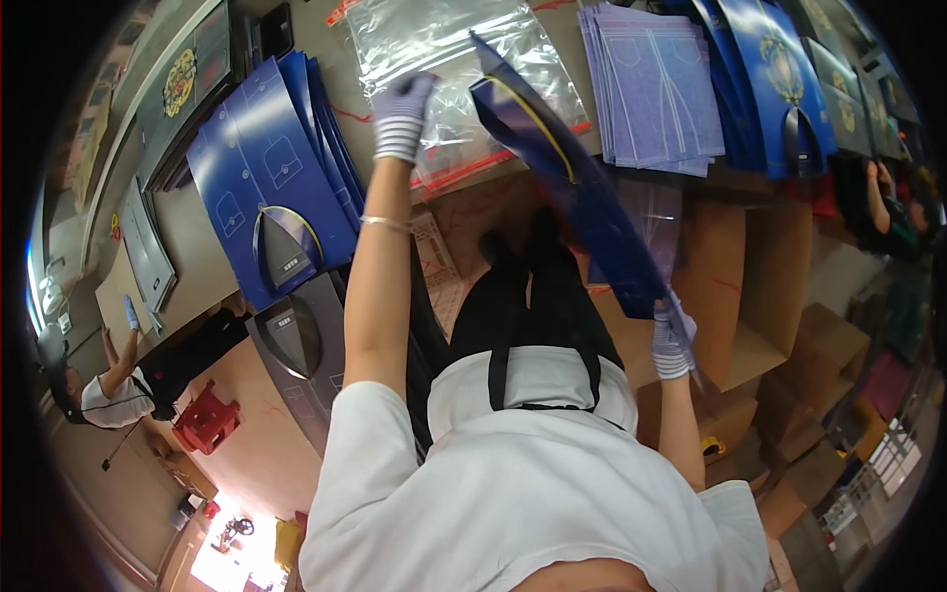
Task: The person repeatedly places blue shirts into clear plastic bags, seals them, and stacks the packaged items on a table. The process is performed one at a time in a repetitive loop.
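My left hand (402, 113), in a purple-and-white striped glove, is over a stack of clear plastic bags (464, 59) with red edges. Its fingers look curled in; whatever they may grip cannot be made out. Low on the right, my right hand (673, 340), in a matching glove, is closed on the near end of a dark blue printed bag (602, 217). This bag is tilted, seen nearly edge-on, with a yellow-edged opening at its far end. A purple sheet with pale lines (646, 217) shows partly behind it.
Blue jacket-print bags (266, 178) lie left of the plastic. To its right are denim-print purple sheets (656, 89) and more blue bags (779, 89). An open cardboard box (740, 286) stands by my right arm. Other people (118, 385) work at far left and far right.
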A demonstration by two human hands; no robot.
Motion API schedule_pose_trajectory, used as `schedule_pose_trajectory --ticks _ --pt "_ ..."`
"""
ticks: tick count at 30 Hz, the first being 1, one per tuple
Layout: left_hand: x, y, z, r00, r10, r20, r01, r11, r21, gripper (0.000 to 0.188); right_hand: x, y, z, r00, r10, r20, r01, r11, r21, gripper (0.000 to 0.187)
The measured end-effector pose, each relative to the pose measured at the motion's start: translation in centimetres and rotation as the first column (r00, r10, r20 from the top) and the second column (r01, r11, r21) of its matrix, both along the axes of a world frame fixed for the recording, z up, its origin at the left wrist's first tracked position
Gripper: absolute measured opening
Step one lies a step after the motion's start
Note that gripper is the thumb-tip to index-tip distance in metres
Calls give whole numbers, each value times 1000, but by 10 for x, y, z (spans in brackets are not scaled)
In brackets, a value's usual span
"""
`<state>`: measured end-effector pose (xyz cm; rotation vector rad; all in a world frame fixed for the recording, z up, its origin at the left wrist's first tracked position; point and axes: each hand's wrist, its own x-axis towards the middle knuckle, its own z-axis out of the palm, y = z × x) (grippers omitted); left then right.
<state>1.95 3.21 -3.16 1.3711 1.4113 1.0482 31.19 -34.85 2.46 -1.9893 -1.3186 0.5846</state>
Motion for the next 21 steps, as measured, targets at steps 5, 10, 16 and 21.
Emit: schedule_pose_trajectory --ticks 5,10,16,21 --pt "-19 -2 44 961 -32 -274 81 982 171 29 37 -6 10 928 -248 -277 268 963 37 45" --pt "-7 -31 38 942 -11 -337 79 979 190 23 61 -14 103 481 -347 -805 182 938 -295 50" --pt "11 -46 18 900 -78 -429 253 895 367 18 31 -5 35 520 -451 -725 166 886 -432 41" --pt "10 -79 35 610 32 -792 363 877 315 32 11 22 -14 441 -396 -805 270 914 -302 33"
